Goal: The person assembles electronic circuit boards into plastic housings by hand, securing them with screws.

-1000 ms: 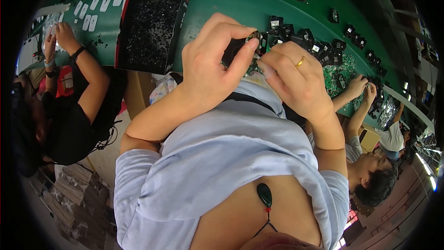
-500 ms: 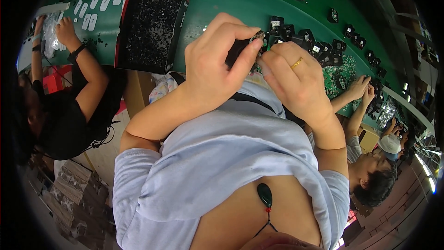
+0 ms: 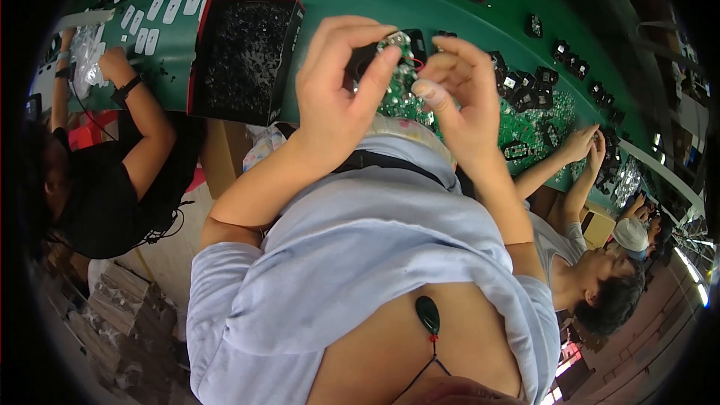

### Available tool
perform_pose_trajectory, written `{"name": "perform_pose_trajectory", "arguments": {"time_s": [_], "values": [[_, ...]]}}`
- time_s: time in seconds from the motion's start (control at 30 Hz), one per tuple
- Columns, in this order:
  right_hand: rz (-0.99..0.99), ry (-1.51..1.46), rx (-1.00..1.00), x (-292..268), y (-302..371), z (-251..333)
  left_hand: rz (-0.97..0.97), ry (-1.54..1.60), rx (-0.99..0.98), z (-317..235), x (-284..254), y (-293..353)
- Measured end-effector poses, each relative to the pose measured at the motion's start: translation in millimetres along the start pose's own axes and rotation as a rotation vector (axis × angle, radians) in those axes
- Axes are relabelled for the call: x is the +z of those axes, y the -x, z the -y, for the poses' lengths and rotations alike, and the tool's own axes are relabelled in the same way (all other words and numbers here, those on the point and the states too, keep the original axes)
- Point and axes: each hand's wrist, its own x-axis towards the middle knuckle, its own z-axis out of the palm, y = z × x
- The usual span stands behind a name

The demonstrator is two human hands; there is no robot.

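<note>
My left hand [image 3: 334,86] pinches a small green circuit board [image 3: 397,42] between thumb and fingers, over the near edge of the bench. Dark parts show behind it, partly covered by the fingers. A short red wire [image 3: 418,64] lies at the board's right side, towards my right hand. Just to the right of the board is my right hand [image 3: 472,97], thumb and fingers curved and apart, with nothing visible between them. Loose green circuit boards [image 3: 544,116] are heaped on the bench beyond it, and several black housings [image 3: 525,88] stand beside that heap.
A black box with a red rim [image 3: 196,67], full of small black parts, sits left of my hands. White plates [image 3: 172,10] lie past it on the green bench [image 3: 330,0]. Co-workers' hands [image 3: 581,142] work at the right, another person's arm [image 3: 139,105] at the left.
My right hand has drawn away from the held piece, and its fingers have spread. My left hand has shifted slightly left, and the green board's face shows more clearly.
</note>
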Motion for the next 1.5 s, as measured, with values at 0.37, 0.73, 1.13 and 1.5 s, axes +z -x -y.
{"name": "perform_pose_trajectory", "arguments": {"time_s": [0.37,0.73,1.13,1.5], "values": [[0.131,0.044,-0.043,-6,20,6,0.363,0.595,-0.763,4,-9,4],[0.020,0.567,-0.690,-10,0,-8,0.244,0.476,-0.628,9,-2,14],[-0.062,0.623,-0.556,-4,-10,-4,0.194,0.280,-0.463,14,2,16],[-0.040,0.659,-0.425,-3,-15,-23,0.255,0.260,-0.526,23,11,6]]}}
